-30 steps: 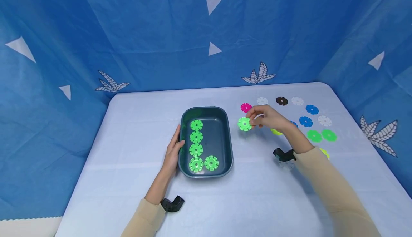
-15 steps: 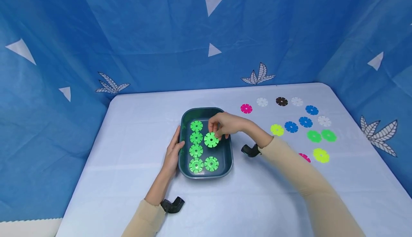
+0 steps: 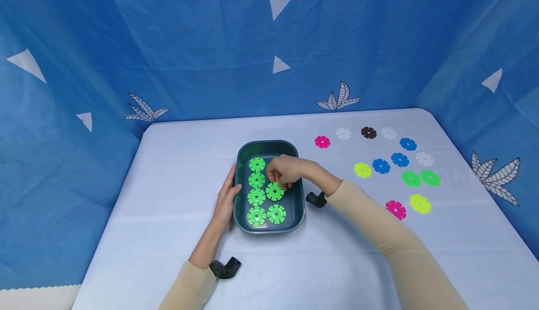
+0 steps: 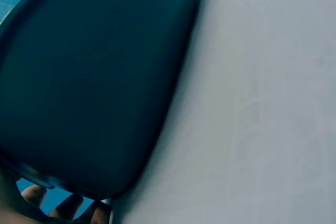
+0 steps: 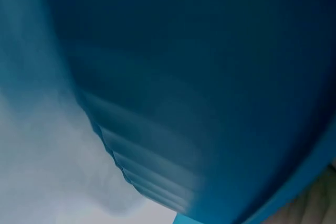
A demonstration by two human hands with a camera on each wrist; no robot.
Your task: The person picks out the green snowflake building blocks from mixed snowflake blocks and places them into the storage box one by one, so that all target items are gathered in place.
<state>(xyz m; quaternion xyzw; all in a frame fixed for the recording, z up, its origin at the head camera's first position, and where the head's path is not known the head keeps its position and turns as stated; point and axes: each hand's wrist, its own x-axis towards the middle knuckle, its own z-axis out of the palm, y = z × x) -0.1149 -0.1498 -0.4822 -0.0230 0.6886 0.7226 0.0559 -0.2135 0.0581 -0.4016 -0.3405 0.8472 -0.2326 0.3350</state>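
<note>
Just below the centre of the head view, I have a green disc [image 3: 274, 195] inside a dark tray [image 3: 293, 207], and my right hand [image 3: 286, 169] is over it, the fingers narrow and curled, pinching its upper right edge; I cannot tell whether it touches the tray floor. Below and to its left I see five other green discs [image 3: 256, 200] in the tray, four in a column along the left wall and one at the bottom. My left hand [image 3: 225, 202] grips the tray's left side, thumb at the rim; the left wrist view shows its fingertips at the lower left. In the right wrist view a dark blue surface fills most of the frame. Across the right of the head view, loose discs [image 3: 381, 169] in pink, white, brown, blue, yellow and green lie on the white table [image 3: 168, 207]. Behind hangs a blue curtain [image 3: 210, 43].
</note>
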